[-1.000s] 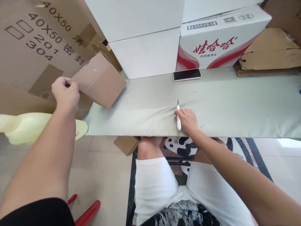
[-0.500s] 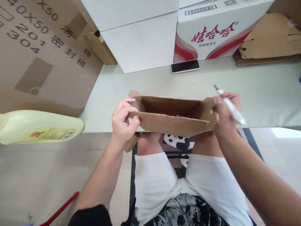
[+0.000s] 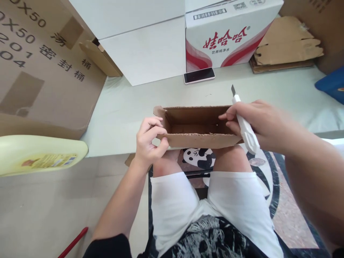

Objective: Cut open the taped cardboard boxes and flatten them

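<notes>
An open-topped brown cardboard box [image 3: 200,141] sits at the table's front edge above my knees, its inside facing up. My left hand [image 3: 150,141] pinches the box's left end, thumb on the near wall and fingers over the rim. A white utility knife [image 3: 247,134] with its blade out lies in my right hand [image 3: 258,120], the blade pointing away from me. Fingers of that hand reach over the box's right end; whether they also grip the cardboard I cannot tell.
A phone [image 3: 199,75] lies on the pale cloth-covered table [image 3: 129,107], before a white-and-red carton [image 3: 223,43] and white boxes [image 3: 150,50]. Flattened cardboard [image 3: 287,46] is at the back right. A large carton [image 3: 48,71] and a yellow bottle [image 3: 43,152] stand left; a blue object [image 3: 333,85] is right.
My left hand has brought the cardboard box from the left to the front centre. My right hand has lifted the utility knife from the tabletop to the box's right end.
</notes>
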`<move>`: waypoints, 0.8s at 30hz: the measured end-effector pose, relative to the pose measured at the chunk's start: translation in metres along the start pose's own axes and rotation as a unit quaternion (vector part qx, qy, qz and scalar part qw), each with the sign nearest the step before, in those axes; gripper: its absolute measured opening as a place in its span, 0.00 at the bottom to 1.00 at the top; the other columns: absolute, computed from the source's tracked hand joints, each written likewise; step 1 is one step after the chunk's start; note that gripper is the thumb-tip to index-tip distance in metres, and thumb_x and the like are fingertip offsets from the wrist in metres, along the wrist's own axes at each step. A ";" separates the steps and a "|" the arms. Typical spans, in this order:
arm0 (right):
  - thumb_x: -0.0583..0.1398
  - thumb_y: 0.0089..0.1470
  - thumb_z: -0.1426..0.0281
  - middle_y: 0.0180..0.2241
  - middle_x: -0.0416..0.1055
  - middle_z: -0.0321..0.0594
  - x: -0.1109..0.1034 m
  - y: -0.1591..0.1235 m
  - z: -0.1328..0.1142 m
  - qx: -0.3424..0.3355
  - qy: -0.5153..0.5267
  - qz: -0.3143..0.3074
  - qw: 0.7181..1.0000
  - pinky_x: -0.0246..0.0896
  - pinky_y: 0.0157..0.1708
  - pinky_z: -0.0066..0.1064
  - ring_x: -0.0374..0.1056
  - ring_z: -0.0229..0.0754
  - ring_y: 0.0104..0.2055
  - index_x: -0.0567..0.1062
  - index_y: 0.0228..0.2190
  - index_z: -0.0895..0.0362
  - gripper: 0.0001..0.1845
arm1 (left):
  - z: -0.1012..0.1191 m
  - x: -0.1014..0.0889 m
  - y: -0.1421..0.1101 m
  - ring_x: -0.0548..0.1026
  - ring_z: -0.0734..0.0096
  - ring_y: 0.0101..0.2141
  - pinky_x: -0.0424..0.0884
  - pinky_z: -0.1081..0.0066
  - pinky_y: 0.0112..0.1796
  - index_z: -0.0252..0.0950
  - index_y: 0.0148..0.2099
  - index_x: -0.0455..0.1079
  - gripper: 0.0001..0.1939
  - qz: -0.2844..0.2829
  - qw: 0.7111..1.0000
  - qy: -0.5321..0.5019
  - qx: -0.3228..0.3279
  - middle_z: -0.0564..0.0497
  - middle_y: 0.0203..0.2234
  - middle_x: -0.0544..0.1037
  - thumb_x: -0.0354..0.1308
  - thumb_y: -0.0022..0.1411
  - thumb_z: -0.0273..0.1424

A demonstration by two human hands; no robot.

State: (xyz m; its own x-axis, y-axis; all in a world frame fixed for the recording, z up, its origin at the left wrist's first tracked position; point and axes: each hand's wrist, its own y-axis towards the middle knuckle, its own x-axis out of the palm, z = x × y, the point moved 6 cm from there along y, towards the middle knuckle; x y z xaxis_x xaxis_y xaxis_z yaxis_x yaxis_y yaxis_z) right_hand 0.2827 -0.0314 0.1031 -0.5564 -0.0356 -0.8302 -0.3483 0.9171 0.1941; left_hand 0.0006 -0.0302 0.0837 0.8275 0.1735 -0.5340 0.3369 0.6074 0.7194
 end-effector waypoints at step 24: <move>0.72 0.51 0.57 0.44 0.82 0.40 -0.017 -0.030 0.019 -0.078 0.123 0.278 0.949 0.69 0.45 0.50 0.79 0.57 0.47 0.63 0.40 0.46 0.25 | -0.019 0.020 0.011 0.43 0.37 0.76 0.65 0.42 0.66 0.48 0.66 0.71 0.36 -0.310 0.909 -0.142 -0.240 0.45 0.76 0.52 0.63 0.61 0.57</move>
State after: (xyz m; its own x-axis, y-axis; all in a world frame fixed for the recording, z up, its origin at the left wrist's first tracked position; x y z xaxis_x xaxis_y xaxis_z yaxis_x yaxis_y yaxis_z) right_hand 0.3170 -0.0506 0.1016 -0.8393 0.3284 -0.4334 -0.0452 0.7522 0.6574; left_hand 0.0130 -0.0054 0.0725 0.6514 -0.4829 -0.5853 0.5996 0.8003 0.0070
